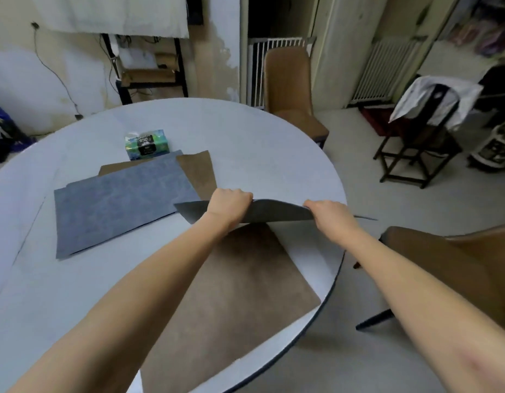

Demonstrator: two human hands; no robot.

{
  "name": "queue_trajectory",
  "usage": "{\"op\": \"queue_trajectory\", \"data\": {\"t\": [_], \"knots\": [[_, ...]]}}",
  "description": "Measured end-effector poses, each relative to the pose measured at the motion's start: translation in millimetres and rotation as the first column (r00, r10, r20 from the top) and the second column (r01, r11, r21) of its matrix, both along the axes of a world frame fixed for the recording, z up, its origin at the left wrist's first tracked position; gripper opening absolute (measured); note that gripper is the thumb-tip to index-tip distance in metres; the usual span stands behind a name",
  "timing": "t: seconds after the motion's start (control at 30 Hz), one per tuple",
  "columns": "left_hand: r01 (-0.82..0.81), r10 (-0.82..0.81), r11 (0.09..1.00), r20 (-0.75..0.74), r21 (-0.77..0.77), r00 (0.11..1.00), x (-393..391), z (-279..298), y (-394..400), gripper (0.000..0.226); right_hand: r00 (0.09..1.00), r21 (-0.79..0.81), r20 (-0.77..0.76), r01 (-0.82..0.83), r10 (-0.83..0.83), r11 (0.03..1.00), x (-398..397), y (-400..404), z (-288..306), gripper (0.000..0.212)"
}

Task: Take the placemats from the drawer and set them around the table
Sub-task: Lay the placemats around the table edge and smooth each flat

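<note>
Three placemats (123, 202) flat, fourth in hands (276, 208)

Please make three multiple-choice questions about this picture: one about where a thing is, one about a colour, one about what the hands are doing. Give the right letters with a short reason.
1. Where is the tissue pack?
A. on the table beyond the blue-grey placemat
B. on a chair
C. on the floor

2. What colour is the placemat lying near the table's edge, under the arms?
A. red
B. brown
C. white

3. What are the two hands doing?
A. resting flat on the table
B. holding the tissue pack
C. gripping a dark placemat together

Answers: 1 A, it sits on the table past the blue-grey placemat. 2 B, its surface is brown. 3 C, the left hand and right hand grip the dark placemat, which bends upward.
</note>
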State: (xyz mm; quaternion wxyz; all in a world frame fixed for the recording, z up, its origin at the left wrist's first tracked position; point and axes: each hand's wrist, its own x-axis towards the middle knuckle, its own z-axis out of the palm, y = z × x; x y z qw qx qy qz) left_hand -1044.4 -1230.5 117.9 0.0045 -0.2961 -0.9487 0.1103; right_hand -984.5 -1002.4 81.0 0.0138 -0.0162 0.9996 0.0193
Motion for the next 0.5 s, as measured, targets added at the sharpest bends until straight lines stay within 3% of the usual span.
{"op": "queue_trajectory", "data": {"t": [0.3,0.5], "knots": [[-0.09,0.09,0.996,-0.037,-0.006,0.995,-15.5,-9.2,198.1,0.027,0.997,-0.062,-0.032,0.068,-0.07,0.996,0.0,178.5,-2.7,0.038],[-0.221,0.225,0.973,-0.054,0.067,0.973,-44.1,-14.4,231.3,0.024,0.995,-0.016,-0.085,-0.058,0.057,0.998,-54.2,217.3,5.6,0.027]]}}
